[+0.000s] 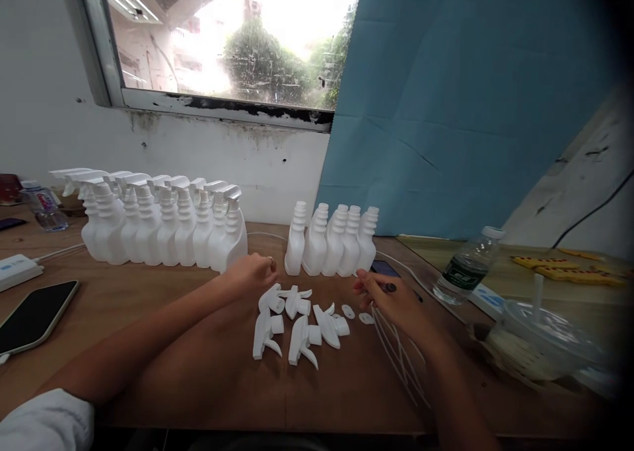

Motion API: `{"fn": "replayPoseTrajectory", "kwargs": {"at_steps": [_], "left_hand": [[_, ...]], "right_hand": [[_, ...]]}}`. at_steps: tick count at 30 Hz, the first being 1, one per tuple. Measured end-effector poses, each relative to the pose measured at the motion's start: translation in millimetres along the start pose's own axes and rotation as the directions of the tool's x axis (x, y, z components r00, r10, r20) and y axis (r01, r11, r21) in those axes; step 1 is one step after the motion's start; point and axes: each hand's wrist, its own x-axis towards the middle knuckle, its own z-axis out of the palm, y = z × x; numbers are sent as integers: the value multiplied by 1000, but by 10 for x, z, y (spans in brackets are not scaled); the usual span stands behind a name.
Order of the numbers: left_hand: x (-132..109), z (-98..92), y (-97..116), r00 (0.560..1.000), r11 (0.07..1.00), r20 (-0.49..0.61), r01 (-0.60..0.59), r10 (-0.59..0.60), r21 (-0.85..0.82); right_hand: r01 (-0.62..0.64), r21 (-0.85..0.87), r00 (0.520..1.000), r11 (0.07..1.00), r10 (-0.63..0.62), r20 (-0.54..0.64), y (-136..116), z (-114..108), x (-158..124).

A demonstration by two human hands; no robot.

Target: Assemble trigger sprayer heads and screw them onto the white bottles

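Observation:
My left hand (251,273) is closed, with a ring on one finger; anything inside it is hidden. It is beside the right end of a row of white bottles with spray heads (185,230). Fingers curled, my right hand (391,299) holds a dark pen-like object (389,287). Thin white tubes (402,358) lie below that hand. Several loose white trigger heads (300,340) rest on the table between and below the hands. Small white oval pieces (348,312) are near my right fingers. Behind, several white bottles without heads (327,243) stand upright.
On the left are a phone (37,315), a white power adapter (18,271) and a water bottle (44,207). To the right stand another water bottle (463,273) and a lidded plastic cup with a straw (539,339). A white cable (421,281) runs behind my right hand.

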Motion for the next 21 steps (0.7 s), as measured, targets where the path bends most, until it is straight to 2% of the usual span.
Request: {"fn": "replayPoseTrajectory", "kwargs": {"at_steps": [2,3,4,6,8,9,11,15,18,20,21], "left_hand": [[-8,-267,187,994,994,-106,-27,39,109],[-12,-424,287,977,969,-194,-45,93,241],[-14,-585,382,942,930,-308,-12,134,368],[-15,-880,533,839,862,-509,104,191,496],[-4,-1086,604,763,830,-617,208,193,517],[8,-1147,608,749,824,-640,245,173,510],[47,-1190,565,764,817,-635,294,110,495],[154,-1102,417,848,813,-528,285,32,508],[193,-1020,396,862,822,-491,187,124,537],[171,-969,463,848,830,-476,83,231,551],[143,-939,519,827,827,-475,23,300,561]], "right_hand": [[7,5,1000,1000,-7,21,-30,-10,-17],[7,7,999,1000,-7,34,-56,-16,-30],[4,10,999,1000,-4,47,-88,-19,-45],[-3,13,998,1000,2,62,-161,-17,-74],[-3,27,998,1000,1,64,-232,-5,-100],[-2,39,998,999,-1,64,-262,2,-112],[1,72,998,997,-6,69,-315,10,-133],[91,142,995,986,-96,31,-426,-6,-185],[163,171,987,972,-162,-16,-545,-13,-230],[170,181,985,969,-167,-33,-614,9,-255],[172,184,985,968,-166,-45,-637,31,-264]]}}
